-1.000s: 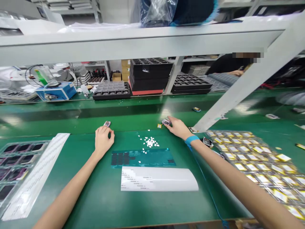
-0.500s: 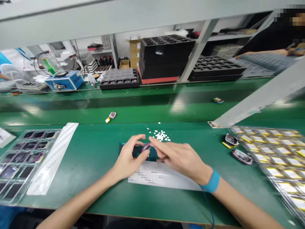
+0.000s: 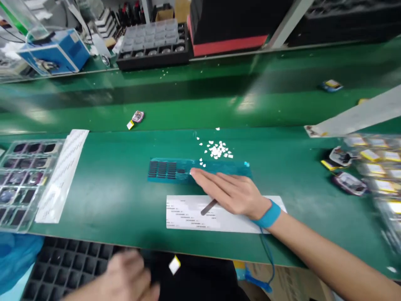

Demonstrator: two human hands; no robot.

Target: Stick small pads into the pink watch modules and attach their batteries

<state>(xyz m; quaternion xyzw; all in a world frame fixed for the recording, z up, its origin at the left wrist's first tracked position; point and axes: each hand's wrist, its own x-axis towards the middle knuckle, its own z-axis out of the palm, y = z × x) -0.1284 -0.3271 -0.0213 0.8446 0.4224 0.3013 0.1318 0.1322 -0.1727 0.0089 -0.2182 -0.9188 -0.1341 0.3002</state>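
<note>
Grey tool point(image 3: 208, 207)'s in right hand point(image 3: 235, 194)'s grip; left hand point(image 3: 128, 275)'s dropped lapward, can't tell its grip, so it's one-handed now.

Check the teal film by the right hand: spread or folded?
Spread: the teal film lies flat on the green table, left and right ends both showing; the right hand covers part of its lower edge.

L hand point(image 3: 128, 276) low & blurry, R hand point(image 3: 233, 191) fwd
</note>
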